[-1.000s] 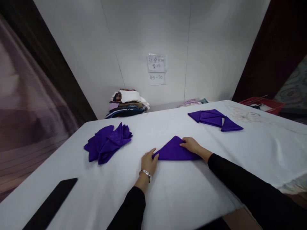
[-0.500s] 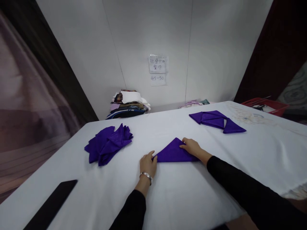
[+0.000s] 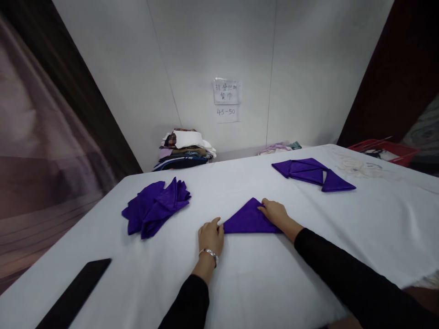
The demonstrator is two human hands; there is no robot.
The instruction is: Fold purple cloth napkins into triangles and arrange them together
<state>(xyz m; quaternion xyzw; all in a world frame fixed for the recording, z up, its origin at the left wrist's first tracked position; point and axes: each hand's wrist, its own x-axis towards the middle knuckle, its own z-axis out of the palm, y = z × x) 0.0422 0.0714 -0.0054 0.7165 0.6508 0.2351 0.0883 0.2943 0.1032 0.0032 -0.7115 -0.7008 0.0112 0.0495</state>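
Note:
A purple cloth napkin (image 3: 249,220), folded into a triangle, lies flat with its long edge towards me. My left hand (image 3: 210,238), a silver bracelet on its wrist, has its fingers closed at the left corner; the fingertips partly cover that corner. On the right sloping edge my right hand (image 3: 275,214) grips the cloth, thumb on top and the other fingers at the far side. The right corner is hidden under this hand and wrist.
Loose purple napkins (image 3: 156,208) lie heaped at the left; folded purple ones (image 3: 306,171) rest at the back right. A dark flat strip (image 3: 77,292) is on the white tablecloth (image 3: 260,283). Stacked clothes (image 3: 185,148) and a red basket (image 3: 404,154) stand beyond.
My left hand has drawn slightly left and its fingers are more curled at the corner. The right hand stays almost in place on the napkin. The view has shifted a little.

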